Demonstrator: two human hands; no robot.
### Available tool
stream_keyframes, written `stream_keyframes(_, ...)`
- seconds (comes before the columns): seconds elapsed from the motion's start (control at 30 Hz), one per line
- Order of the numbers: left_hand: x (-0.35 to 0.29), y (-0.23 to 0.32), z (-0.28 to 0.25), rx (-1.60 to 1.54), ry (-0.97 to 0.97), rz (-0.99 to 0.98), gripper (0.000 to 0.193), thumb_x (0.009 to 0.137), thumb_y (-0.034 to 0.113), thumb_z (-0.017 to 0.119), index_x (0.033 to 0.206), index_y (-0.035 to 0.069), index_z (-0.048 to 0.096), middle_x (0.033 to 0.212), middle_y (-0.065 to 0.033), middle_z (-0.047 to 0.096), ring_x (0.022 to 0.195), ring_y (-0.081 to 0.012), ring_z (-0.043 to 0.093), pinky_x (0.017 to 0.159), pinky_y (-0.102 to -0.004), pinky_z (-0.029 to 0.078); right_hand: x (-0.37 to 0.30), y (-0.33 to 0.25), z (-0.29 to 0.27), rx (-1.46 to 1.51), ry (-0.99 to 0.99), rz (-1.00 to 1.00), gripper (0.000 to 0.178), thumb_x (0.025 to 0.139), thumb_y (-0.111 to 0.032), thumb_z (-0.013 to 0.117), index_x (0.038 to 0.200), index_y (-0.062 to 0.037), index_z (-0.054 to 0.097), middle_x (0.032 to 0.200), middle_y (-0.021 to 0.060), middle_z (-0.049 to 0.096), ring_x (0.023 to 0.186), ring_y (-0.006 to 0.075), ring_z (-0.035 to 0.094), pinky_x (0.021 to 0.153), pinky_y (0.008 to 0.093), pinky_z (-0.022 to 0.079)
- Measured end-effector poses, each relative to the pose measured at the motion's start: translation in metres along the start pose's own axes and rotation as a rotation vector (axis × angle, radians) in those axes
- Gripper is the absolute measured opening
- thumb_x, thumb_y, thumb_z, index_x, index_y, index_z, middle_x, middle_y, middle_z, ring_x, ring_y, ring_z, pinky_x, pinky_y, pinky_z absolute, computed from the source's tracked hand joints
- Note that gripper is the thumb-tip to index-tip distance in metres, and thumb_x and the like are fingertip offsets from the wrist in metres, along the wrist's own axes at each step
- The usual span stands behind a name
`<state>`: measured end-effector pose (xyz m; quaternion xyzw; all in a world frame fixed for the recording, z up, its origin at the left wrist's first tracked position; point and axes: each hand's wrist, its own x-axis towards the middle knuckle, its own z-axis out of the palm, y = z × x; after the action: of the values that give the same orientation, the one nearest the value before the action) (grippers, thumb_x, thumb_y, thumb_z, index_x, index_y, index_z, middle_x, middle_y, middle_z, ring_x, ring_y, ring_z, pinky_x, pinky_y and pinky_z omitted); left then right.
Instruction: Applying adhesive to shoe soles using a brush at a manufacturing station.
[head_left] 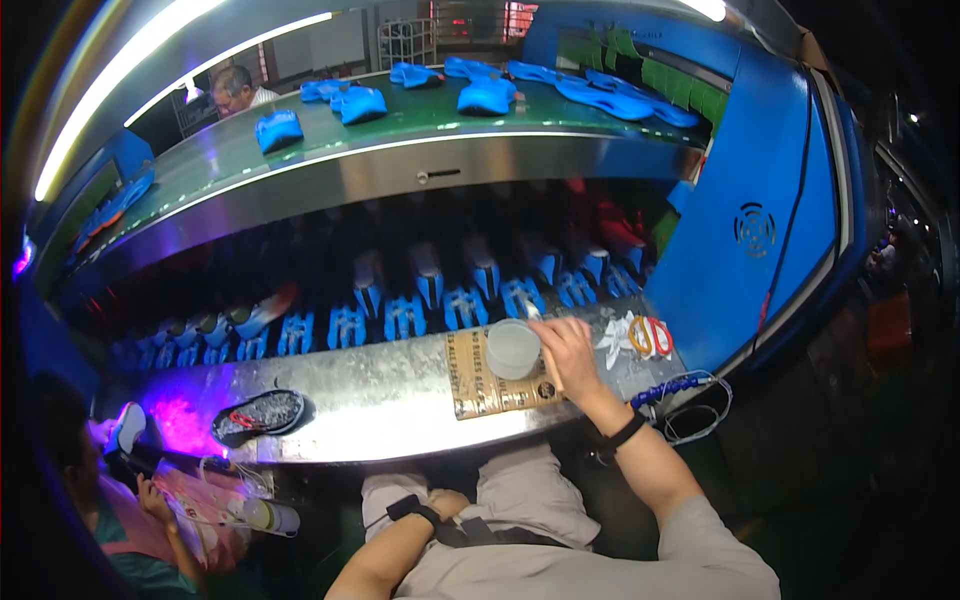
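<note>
My right hand [567, 350] grips a brush [552, 372] by its wooden handle. The pale brush tip points away from me, beside the rim of a translucent plastic cup [512, 349]. The cup stands on a piece of brown printed cardboard [480, 393], on the metal ledge in front of me. My left hand [448, 502] rests in my lap, away from the ledge. Its fingers are too small and partly hidden to make out. Farther left on the ledge lies a dark shoe upper [258, 416] with a pale inside and red marks.
Blue shoe-shaped pieces [487, 96] ride on a green conveyor belt [420, 126] above; blue holders [404, 317] line the ledge's back. White scraps and coloured bands [650, 337] lie right, near a blue segmented hose [664, 390]. A co-worker [90, 480] sits left, holding a shoe.
</note>
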<state>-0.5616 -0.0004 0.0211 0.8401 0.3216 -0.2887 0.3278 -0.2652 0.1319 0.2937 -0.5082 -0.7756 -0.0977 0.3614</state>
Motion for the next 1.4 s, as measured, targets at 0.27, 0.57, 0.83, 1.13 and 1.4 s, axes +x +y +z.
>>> stream_keyframes(0.27,-0.011,-0.001,0.026,0.142,0.194,-0.057,0.028,0.092,0.026,0.053,0.098,0.014,0.078,0.101,-0.0105,0.076,0.096,-0.0286,0.074,0.074,-0.0491,0.055,0.019,-0.018,0.008,-0.187,-0.223,-0.156,0.04,0.08,-0.003,0.059,0.118,-0.0103,0.068,0.102,0.0066,0.064,0.102,0.0271,0.058,0.097,0.0457,0.041)
stream_keyframes(0.57,-0.034,0.014,0.011,0.056,0.214,-0.057,0.026,0.089,0.022,0.057,0.099,0.012,0.079,0.106,-0.0119,0.076,0.098,-0.0303,0.073,0.085,-0.0504,0.049,-0.005,-0.059,-0.028,-0.108,-0.075,-0.083,0.05,0.074,0.004,0.058,0.122,-0.0056,0.066,0.096,0.0092,0.063,0.096,0.0296,0.057,0.087,0.0435,0.043)
stream_keyframes(0.83,-0.043,0.02,0.002,-0.006,0.21,-0.116,0.041,0.098,0.036,0.044,0.108,0.013,0.076,0.108,-0.0133,0.075,0.102,-0.0324,0.072,0.093,-0.0523,0.045,-0.134,-0.159,0.018,0.566,-0.74,-0.212,0.024,0.081,-0.009,0.061,0.104,-0.0064,0.069,0.092,0.0123,0.066,0.09,0.0318,0.061,0.081,0.0407,0.048)
stream_keyframes(1.13,-0.016,-0.006,0.011,-0.135,0.138,-0.063,0.035,0.093,0.035,0.048,0.1,0.014,0.076,0.104,-0.0147,0.075,0.098,-0.0324,0.072,0.089,-0.0535,0.047,-0.19,-0.129,0.174,0.547,-1.313,0.233,0.018,0.083,-0.015,0.058,0.095,-0.003,0.064,0.095,0.021,0.07,0.092,0.0407,0.066,0.078,0.0487,0.051)
stream_keyframes(1.4,0.009,-0.029,-0.008,-0.424,0.224,-0.356,0.038,0.087,0.035,0.058,0.105,0.008,0.076,0.112,-0.0183,0.072,0.106,-0.0351,0.069,0.094,-0.0456,0.052,-0.218,-0.113,0.218,0.581,-1.21,0.384,0.026,0.084,-0.019,0.059,0.099,-0.0002,0.066,0.105,0.0229,0.07,0.103,0.0386,0.066,0.085,0.0452,0.051)
